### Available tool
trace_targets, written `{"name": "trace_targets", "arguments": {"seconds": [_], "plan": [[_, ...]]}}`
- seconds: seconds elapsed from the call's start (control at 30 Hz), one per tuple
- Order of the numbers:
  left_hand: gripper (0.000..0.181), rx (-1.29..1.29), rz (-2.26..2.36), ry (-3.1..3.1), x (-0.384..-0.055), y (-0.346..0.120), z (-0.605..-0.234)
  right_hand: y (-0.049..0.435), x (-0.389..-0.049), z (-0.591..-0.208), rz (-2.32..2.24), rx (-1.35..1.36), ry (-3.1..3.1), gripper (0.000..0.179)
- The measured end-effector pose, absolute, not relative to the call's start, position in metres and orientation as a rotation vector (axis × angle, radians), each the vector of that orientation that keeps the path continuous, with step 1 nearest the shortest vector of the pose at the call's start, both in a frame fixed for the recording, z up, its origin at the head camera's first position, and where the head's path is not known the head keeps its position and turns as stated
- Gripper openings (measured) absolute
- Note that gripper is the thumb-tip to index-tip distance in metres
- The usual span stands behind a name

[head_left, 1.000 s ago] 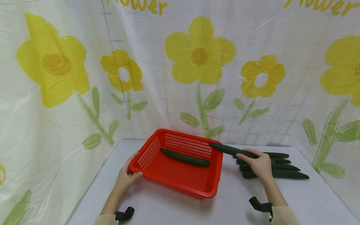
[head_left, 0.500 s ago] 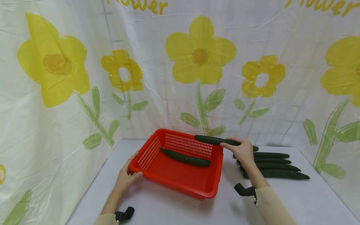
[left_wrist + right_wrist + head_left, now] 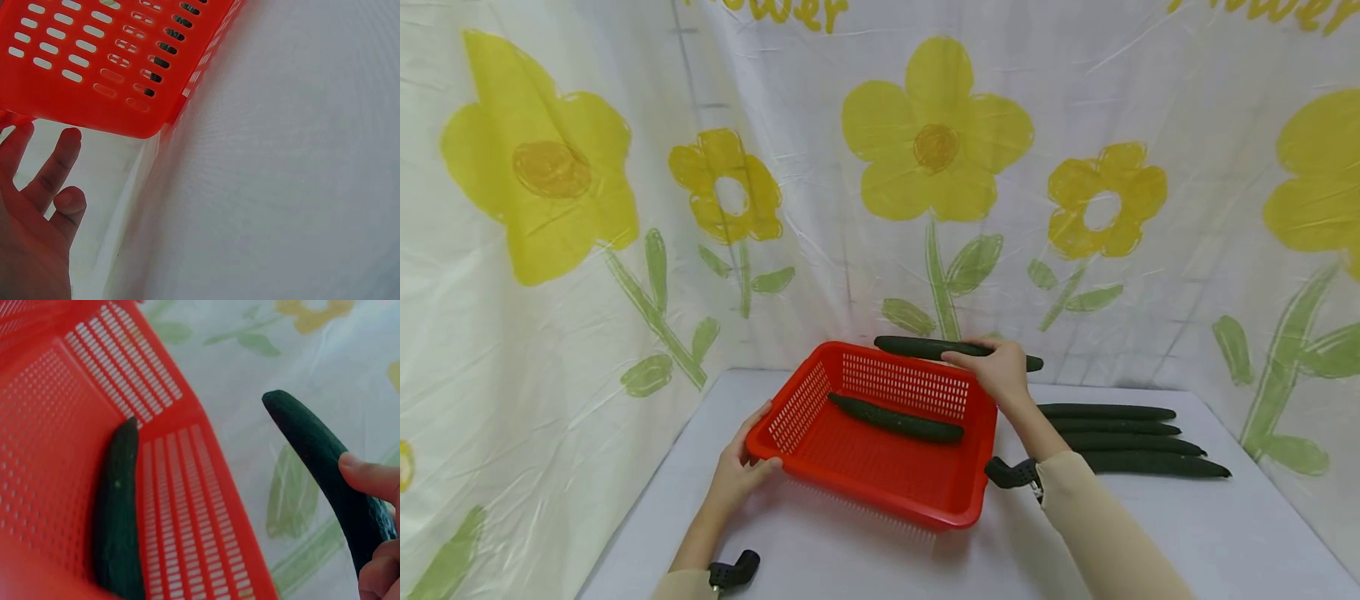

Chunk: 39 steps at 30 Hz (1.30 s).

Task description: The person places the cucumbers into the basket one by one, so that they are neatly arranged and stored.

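In the head view my right hand (image 3: 996, 372) grips a dark green cucumber (image 3: 910, 346) across its right half, above the back rim of a red plastic basket (image 3: 880, 506). The right wrist view shows the thumb along the side of that held cucumber (image 3: 312, 434), whose free end points away from the fingers. Another cucumber (image 3: 898, 421) lies inside the basket, towards the back wall. At the basket's left front corner, my left hand (image 3: 737, 479) holds the rim, thumb at the front and fingers at the side. Several of its fingers (image 3: 53, 169) show apart in the left wrist view.
Several more cucumbers (image 3: 1142, 462) lie side by side on the white table (image 3: 1210, 533), right of the basket and partly behind the right forearm. A white curtain (image 3: 805, 275) printed with yellow flowers hangs behind the table.
My right hand has carried the cucumber left and up, from above the row of cucumbers to the basket's back rim. The left hand and basket have stayed in place.
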<state>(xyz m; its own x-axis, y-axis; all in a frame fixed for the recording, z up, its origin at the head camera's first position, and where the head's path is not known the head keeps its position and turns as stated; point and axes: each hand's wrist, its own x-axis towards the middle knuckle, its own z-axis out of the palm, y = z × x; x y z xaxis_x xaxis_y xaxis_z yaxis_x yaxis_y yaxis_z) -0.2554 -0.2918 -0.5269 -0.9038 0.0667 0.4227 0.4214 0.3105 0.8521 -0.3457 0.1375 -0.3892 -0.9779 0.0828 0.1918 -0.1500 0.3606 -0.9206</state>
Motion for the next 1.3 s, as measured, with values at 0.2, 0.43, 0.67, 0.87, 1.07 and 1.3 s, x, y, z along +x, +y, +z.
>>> {"name": "trace_targets", "arguments": {"seconds": [0.2, 0.43, 0.67, 0.87, 1.07, 1.3], "plan": [[0.088, -0.447, -1.632, -2.266, -0.255, -0.291, -0.527, 0.110, -0.348, -0.378, 1.818, 0.019, -2.342, 0.051], [0.086, -0.461, -1.637, -2.255, -0.257, -0.292, -0.528, 0.079, -0.350, -0.373, 1.846, -0.001, -2.284, 0.048], [0.086, -0.460, -1.642, -2.244, -0.257, -0.292, -0.525, 0.051, -0.356, -0.381, 1.898, -0.027, -2.244, 0.041], [0.086, -0.449, -1.632, -2.253, -0.257, -0.290, -0.524, 0.035, -0.357, -0.394, 2.025, -0.135, -2.150, 0.039], [0.086, -0.447, -1.618, -2.262, -0.256, -0.290, -0.525, 0.025, -0.361, -0.413, 2.071, -0.244, -2.109, 0.038], [0.086, -0.450, -1.610, -2.274, -0.256, -0.292, -0.525, 0.020, -0.362, -0.425, 1.954, -0.286, -2.191, 0.039]]}}
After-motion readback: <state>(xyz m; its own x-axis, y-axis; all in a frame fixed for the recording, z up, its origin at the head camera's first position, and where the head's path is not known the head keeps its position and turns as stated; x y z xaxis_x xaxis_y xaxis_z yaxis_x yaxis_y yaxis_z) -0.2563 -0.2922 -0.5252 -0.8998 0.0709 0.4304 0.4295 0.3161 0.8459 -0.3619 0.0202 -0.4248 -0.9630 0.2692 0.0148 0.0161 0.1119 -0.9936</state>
